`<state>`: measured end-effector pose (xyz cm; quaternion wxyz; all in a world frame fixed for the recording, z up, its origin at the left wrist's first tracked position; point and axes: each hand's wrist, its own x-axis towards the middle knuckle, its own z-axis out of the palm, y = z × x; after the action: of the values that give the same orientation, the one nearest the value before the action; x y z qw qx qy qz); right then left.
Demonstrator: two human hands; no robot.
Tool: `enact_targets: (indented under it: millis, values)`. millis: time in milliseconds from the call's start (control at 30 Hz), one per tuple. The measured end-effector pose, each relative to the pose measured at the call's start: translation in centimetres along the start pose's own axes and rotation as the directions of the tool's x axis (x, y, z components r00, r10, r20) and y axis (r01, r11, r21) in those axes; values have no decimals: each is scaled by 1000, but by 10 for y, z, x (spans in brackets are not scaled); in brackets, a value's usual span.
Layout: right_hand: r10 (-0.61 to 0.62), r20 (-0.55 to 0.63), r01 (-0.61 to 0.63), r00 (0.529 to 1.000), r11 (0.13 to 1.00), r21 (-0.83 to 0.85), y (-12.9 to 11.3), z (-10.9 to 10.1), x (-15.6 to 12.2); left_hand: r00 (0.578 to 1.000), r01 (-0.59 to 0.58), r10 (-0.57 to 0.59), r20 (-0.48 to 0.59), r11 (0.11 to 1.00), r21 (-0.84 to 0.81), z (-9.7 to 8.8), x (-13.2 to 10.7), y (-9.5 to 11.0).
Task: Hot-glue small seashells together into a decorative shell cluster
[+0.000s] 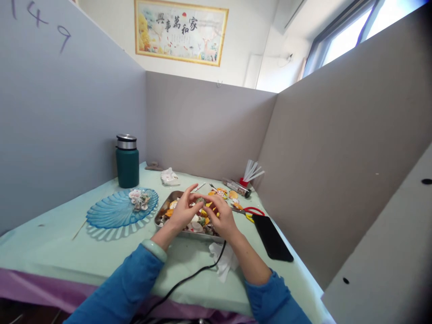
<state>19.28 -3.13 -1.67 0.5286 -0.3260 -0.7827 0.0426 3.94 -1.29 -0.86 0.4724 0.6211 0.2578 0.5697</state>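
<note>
Both hands meet above a metal tray (158, 221), their fingers closed on a small, rounded greenish-grey piece (200, 200) that looks like a shell. My left hand (185, 208) grips it from the left with thumb and fingers. From the other side, my right hand (221, 212) pinches the same piece, its fingertips close to the left ones. Below them the tray holds a mix of shell-like white, orange, yellow and green pieces (194, 225). The fingers partly cover the held piece, so its exact kind is unclear.
A blue scalloped plate (108, 211) bears shell-like pieces (139, 199). Behind it stands a green bottle (127, 164). Red-handled scissors (253, 210) and a black phone (272, 237) lie right. A black cable (192, 275) crosses the front near a crumpled tissue (224, 261). Grey partitions (209, 121) enclose the table.
</note>
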Motion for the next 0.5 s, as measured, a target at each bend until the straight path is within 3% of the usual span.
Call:
enact_targets:
  millis: [500]
  values:
    - [-30,12,31,999,995,-97,6,2,-2,1000,-7,7,-8,1000,-5,-5,3,-6]
